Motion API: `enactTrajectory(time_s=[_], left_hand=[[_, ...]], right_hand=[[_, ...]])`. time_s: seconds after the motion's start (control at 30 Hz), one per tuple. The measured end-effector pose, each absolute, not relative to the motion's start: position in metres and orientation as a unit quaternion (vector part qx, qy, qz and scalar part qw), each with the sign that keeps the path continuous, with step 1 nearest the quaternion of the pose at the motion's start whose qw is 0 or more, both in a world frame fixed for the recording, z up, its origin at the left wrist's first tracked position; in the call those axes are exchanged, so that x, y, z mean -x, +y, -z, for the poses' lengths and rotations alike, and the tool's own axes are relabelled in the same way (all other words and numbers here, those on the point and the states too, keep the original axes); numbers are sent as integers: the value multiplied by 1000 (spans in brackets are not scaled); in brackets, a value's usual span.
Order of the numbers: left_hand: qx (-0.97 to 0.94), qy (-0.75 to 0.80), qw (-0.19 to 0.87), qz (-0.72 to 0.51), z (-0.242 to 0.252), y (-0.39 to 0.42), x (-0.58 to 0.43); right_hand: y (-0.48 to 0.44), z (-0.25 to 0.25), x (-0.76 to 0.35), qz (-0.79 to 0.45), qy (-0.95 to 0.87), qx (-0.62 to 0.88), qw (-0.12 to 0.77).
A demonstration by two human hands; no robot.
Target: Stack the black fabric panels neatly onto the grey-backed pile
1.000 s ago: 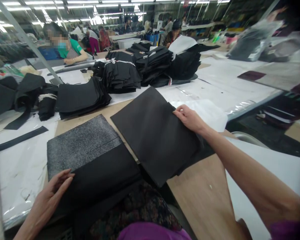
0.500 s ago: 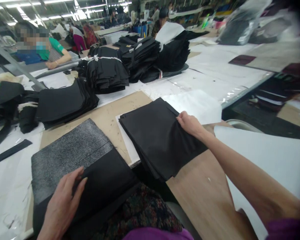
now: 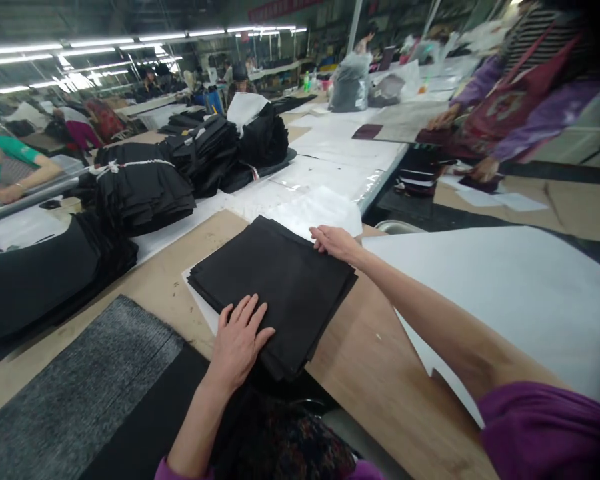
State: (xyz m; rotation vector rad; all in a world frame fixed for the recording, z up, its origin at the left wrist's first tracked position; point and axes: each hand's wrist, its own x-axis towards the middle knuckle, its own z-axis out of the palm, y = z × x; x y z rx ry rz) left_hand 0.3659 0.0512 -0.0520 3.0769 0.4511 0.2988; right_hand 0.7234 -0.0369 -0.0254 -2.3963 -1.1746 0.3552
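Black sheets (image 3: 290,273) lie under the left hand (image 3: 236,343), the red banner (image 3: 283,9) unreadable.

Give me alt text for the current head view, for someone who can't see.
A person's left hand lies spread on a stack of black sheets; the right hand is at its far right edge. Speckled gray material lies to the left; beyond is a tied black bundle.

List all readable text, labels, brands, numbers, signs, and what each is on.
None readable.
Red banner, top of view: any lettering is too small and blurred.
Red apron, right: pale print, too blurred to tell whether it includes letters.
Black stack: no text visible.
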Motion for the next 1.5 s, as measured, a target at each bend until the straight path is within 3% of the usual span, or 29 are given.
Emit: enactTrajectory(time_s=[0.27,0.53,0.73,0.8,0.9,0.97,1.1,1.23,1.33,1.5], left_hand=[[-987,118,-23,-105,65,55,-364],[-985,130,-11,-109,67,53,-365],[-984,129,2,-121,72,57,-364],[-983,138,12,-116,70,56,-365],[-981,159,49,-100,62,47,-364],[-976,174,91,-98,54,39,-362],[-949,204,152,-187,37,40,-346],[-905,307,137,-260,25,42,-282],[-861,422,105,-263,30,46,-217],[-837,501,56,-211,48,61,-158]], right_hand=[[-71,42,-743,-179,-408,840,308],[-74,32,-727,-173,-450,823,301],[-72,18,-721,-232,-457,827,231],[-76,11,-716,-233,-429,856,171],[-84,1,-701,-71,-402,913,-4],[-84,-2,-688,45,-438,897,-44],[-55,-1,-639,81,-566,812,121],[-18,3,-538,-122,-706,644,268],[9,14,-466,-237,-771,519,281],[52,42,-404,-187,-838,447,249]])
